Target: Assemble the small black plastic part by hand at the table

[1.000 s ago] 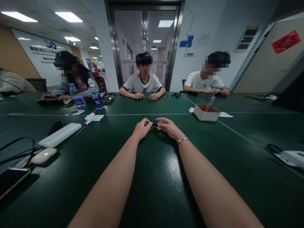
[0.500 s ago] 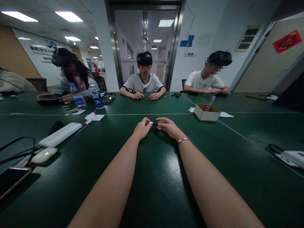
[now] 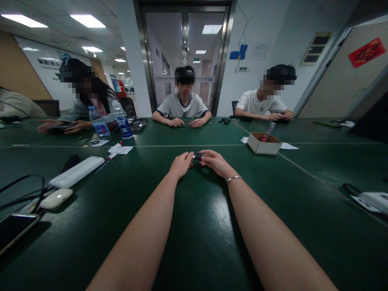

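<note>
Both my forearms stretch out over a dark green table [image 3: 197,226]. My left hand [image 3: 181,164] and my right hand [image 3: 214,161] meet at the table's middle, fingers curled. Between their fingertips is a small black cylindrical part [image 3: 197,157] with a light metal tip pointing left. My right fingers pinch the black body; my left fingertips close on the tip end. A thin bracelet [image 3: 234,178] circles my right wrist.
A small cardboard box [image 3: 263,143] with a red-and-clear pen stands to the right. At left lie a white case [image 3: 75,171], a white mouse-like device [image 3: 56,199], cables and a phone [image 3: 13,230]. Two water bottles [image 3: 123,123] stand farther back. Three people sit across the table.
My hands have barely moved, still pinching the small black part. The person at the far left has leaned and reached further left.
</note>
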`<state>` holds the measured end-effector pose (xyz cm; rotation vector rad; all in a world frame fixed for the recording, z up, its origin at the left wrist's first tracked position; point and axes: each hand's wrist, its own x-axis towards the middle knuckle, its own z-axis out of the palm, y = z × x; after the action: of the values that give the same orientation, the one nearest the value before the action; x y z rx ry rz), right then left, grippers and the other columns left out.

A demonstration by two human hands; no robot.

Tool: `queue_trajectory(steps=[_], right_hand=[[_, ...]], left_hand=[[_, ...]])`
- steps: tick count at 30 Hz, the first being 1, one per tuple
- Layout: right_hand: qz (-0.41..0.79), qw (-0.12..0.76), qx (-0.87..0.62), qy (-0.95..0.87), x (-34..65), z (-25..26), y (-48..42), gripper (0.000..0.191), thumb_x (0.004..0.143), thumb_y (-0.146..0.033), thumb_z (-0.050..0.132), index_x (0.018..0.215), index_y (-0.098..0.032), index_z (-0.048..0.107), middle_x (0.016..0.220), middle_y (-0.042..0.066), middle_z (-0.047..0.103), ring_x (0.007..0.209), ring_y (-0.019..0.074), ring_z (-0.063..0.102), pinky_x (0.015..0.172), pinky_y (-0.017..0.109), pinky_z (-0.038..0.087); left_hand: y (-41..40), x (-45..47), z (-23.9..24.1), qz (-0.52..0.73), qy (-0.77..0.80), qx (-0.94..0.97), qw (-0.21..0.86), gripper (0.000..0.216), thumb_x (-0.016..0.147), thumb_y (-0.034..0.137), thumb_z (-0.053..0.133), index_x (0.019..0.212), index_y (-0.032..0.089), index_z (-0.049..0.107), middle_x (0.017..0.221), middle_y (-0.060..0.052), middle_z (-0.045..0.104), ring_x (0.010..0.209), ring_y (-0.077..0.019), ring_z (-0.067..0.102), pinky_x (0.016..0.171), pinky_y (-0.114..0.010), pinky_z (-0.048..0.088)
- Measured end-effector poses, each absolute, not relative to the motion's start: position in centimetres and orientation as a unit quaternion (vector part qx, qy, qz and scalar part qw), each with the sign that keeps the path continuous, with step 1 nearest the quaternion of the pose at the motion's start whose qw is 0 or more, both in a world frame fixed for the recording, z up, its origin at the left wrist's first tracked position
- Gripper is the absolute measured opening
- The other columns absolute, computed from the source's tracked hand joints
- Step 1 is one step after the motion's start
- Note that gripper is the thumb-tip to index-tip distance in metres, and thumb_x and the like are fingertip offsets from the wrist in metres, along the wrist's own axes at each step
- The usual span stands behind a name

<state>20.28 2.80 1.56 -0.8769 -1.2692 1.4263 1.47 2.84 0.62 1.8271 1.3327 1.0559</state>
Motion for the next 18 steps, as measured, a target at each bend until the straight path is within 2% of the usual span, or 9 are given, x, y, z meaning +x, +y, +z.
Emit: queue_trajectory(steps=[3, 7, 10, 14, 18], right_hand=[[0.591, 0.497, -0.365, -0.521, 20.24, 1.59, 2.79, 0.024, 0.075, -0.005, 0.071, 0.095, -0.016, 0.069, 0.076, 0.002, 0.066, 0.064, 0.0097, 0.065, 0.061, 0.017, 0.057], [0.590, 0.498, -0.366, -0.519, 20.24, 1.60, 2.73, 0.023, 0.075, -0.004, 0.070, 0.095, -0.016, 0.069, 0.077, 0.002, 0.066, 0.065, 0.0103, 0.065, 0.061, 0.018, 0.057], [0.590, 0.499, -0.365, -0.519, 20.29, 1.56, 2.73, 0.023, 0.075, -0.005, 0.070, 0.095, -0.016, 0.069, 0.077, 0.002, 0.066, 0.066, 0.0104, 0.065, 0.063, 0.019, 0.057], [0.592, 0.494, -0.361, -0.525, 20.34, 1.50, 2.80, 0.023, 0.076, -0.006, 0.072, 0.096, -0.016, 0.069, 0.078, 0.002, 0.066, 0.066, 0.0103, 0.065, 0.063, 0.019, 0.057], [0.591, 0.495, -0.363, -0.524, 20.33, 1.51, 2.80, 0.024, 0.075, -0.006, 0.072, 0.096, -0.017, 0.069, 0.079, 0.003, 0.066, 0.066, 0.0107, 0.065, 0.064, 0.019, 0.057]], left_hand=[[3.05, 1.45, 0.28, 0.419, 0.487, 0.692, 0.329, 0.015, 0.087, 0.036, 0.054, 0.094, 0.023, 0.056, 0.074, 0.002, 0.066, 0.066, -0.0147, 0.060, 0.066, -0.026, 0.045], [3.00, 1.58, 0.30, 0.433, 0.480, 0.687, 0.330, 0.011, 0.084, 0.027, 0.055, 0.094, 0.022, 0.055, 0.075, 0.002, 0.064, 0.065, -0.0131, 0.060, 0.067, -0.026, 0.046], [2.79, 1.65, 0.55, 0.433, 0.483, 0.680, 0.341, 0.012, 0.086, 0.033, 0.054, 0.090, 0.021, 0.055, 0.074, 0.002, 0.065, 0.064, -0.0131, 0.059, 0.066, -0.026, 0.046], [2.73, 1.55, 0.72, 0.417, 0.486, 0.698, 0.320, 0.036, 0.091, 0.050, 0.045, 0.076, 0.020, 0.058, 0.071, 0.000, 0.065, 0.063, -0.0143, 0.058, 0.064, -0.026, 0.044], [2.80, 1.48, 0.72, 0.404, 0.492, 0.706, 0.311, 0.049, 0.092, 0.058, 0.039, 0.068, 0.019, 0.058, 0.068, -0.001, 0.064, 0.062, -0.0151, 0.059, 0.064, -0.027, 0.043]])
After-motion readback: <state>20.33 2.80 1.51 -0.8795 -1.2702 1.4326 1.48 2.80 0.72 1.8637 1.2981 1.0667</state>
